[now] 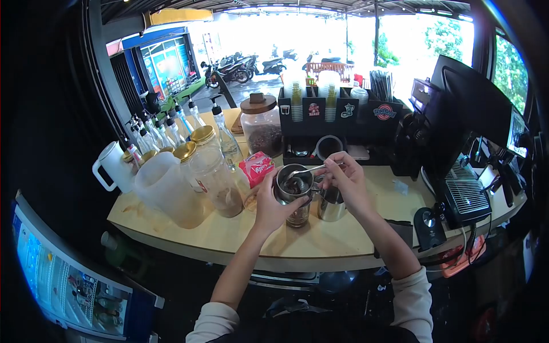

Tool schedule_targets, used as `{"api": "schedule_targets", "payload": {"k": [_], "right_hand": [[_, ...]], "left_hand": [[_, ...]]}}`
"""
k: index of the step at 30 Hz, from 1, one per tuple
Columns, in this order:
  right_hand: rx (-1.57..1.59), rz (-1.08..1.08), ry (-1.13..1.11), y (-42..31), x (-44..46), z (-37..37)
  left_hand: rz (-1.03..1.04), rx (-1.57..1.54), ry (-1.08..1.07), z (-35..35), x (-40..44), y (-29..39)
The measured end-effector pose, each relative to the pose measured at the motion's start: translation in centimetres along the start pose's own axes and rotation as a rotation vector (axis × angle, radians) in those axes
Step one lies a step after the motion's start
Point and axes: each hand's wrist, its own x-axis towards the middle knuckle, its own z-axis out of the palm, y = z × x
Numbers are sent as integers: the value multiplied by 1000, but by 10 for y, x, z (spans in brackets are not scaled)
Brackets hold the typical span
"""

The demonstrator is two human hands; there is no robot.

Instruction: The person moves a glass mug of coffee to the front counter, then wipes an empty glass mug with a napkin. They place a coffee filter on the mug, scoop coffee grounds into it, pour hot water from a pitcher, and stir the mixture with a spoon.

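Observation:
My left hand is wrapped round a small metal cup with dark contents. The cup is directly above a glass mug; whether it rests on the mug's rim I cannot tell. Between the fingers of my right hand is a metal spoon, its bowl end dipping into the cup. A steel pitcher stands just right of the mug, under my right hand. Behind my left hand lies a red and pink packet.
Left on the counter stand a translucent plastic jug, a clear jug, a white pitcher and several pump bottles. A lidded jar and a black cup organizer are behind. An espresso machine stands right.

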Motion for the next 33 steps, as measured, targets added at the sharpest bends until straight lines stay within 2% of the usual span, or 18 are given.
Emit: {"api": "schedule_targets", "payload": {"k": [5, 8, 10, 11, 13, 14, 16, 17, 19, 22, 25, 27, 30, 33], "right_hand": [[-82, -19, -65, 2, -3, 4], [-134, -46, -100, 3, -5, 6], [-138, -55, -108, 3, -8, 8], [-155, -36, -104, 0, -11, 11], [-170, -15, -98, 0, -13, 13], [-180, -47, -122, 1, -14, 13], [-189, -80, -141, 2, -16, 15], [-197, -111, -157, 2, -17, 17], [-209, -146, -162, -2, -19, 18], [-351, -232, -208, -9, -21, 14], [-286, -169, -84, -2, -27, -8], [-718, -37, 146, 11, -31, -40], [-900, 63, 206, 48, -43, -88], [-835, 167, 157, 70, -57, -106]], "left_hand": [[-22, -46, -25, -1, -2, 8], [69, -85, 23, -4, -1, 15], [228, 134, 119, -15, 3, 29], [229, 134, 116, -19, 5, 34], [133, 221, -114, -26, 6, 42], [132, 221, -116, -25, 8, 49], [270, 470, -217, -19, 13, 61], [273, 468, -223, -17, 15, 57], [458, 604, -172, -11, 18, 44], [506, 620, -106, -10, 22, 41], [531, 580, -30, -13, 27, 43], [524, 558, -5, -19, 29, 45], [507, 517, 29, -29, 33, 51], [450, 412, 101, -35, 36, 48]]}}
